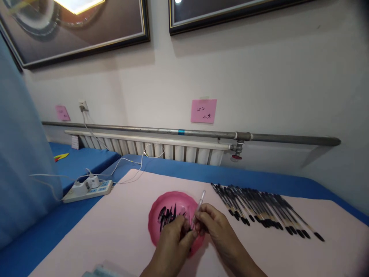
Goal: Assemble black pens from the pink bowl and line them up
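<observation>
A pink scalloped bowl (152, 227) holds several small black pointed pieces (168, 216). Above its right side, my right hand (215, 227) pinches a slim, clear pen-like tube (201, 199), which slants up and to the right. My left hand (174, 240) is closed at the tube's lower end, its thumb and fingers meeting those of my right hand. What the left fingertips pinch is hidden. To the right of the hands, several slim dark brushes (265, 207) with black tips lie side by side in a row.
Pale pink paper (100, 231) covers a blue table (173, 166). A white power strip (86, 194) with plugs and cables sits at the left, near a blue curtain (23, 154). Light-blue cloth (100, 271) shows at the bottom edge. A radiator (170, 151) stands behind.
</observation>
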### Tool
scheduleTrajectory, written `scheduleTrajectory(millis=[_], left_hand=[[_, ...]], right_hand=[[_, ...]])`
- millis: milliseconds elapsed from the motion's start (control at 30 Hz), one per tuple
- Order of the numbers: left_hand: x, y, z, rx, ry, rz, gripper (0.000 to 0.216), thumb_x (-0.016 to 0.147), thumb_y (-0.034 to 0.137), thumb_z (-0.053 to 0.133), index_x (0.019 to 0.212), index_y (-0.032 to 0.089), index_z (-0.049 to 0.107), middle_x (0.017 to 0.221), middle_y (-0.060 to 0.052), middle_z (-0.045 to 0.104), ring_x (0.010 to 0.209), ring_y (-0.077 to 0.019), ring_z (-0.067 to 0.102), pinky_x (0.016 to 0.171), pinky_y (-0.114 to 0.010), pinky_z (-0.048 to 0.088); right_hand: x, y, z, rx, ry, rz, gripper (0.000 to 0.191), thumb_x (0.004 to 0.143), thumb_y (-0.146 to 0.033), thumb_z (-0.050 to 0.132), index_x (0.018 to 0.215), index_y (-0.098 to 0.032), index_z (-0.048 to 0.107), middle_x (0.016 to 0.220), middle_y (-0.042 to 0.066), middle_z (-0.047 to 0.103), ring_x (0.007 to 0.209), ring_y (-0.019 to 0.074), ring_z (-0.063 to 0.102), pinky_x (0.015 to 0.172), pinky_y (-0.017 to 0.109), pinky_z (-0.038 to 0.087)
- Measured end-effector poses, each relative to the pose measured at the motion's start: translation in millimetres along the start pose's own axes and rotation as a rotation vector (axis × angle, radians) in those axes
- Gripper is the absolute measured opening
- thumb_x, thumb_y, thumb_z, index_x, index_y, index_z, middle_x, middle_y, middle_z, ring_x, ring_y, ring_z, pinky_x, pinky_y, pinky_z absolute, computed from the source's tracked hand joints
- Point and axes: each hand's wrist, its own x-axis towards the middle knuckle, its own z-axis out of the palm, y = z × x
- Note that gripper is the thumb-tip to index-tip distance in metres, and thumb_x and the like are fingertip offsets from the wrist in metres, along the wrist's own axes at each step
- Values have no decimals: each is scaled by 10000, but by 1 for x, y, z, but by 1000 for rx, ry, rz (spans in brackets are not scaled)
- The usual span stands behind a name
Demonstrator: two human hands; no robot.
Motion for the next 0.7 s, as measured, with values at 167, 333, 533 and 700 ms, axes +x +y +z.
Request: scheduleTrajectory(millis=[167, 333, 533, 700], left_hand=[[-4, 8, -4, -151, -222, -122, 285, 825, 429, 392, 717, 186, 493, 534, 18, 527, 381, -90, 416, 371, -207, 260], [-2, 5, -1, -84, -42, -68, 204, 733, 366, 571, 686, 195, 470, 540, 47, 494, 440, -87, 446, 394, -191, 294], [-6, 11, -5, -318, -259, -190, 307, 751, 469, 524, 687, 170, 500, 487, 31, 530, 344, -74, 425, 345, -189, 246], [-4, 10, -12, -354, -266, -215, 346, 765, 488, 478, 677, 157, 524, 478, 31, 496, 346, -76, 387, 358, -209, 239]], right_hand=[[-1, 1, 0, 15, -28, 2, 143, 776, -244, 505, 647, -183, 519, 544, -36, 565, 508, 114, 524, 521, 233, 399], [-1, 1, 2, 15, -12, 1, 117, 752, -227, 525, 645, -181, 523, 540, -35, 558, 515, 111, 511, 520, 226, 396], [-1, -1, 3, 10, -22, 8, 148, 737, -311, 518, 666, -182, 509, 552, -25, 536, 505, 115, 501, 509, 236, 399], [3, -1, -3, -100, 49, -13, 214, 728, -409, 485, 681, -200, 473, 551, -44, 479, 483, 109, 454, 493, 236, 380]])
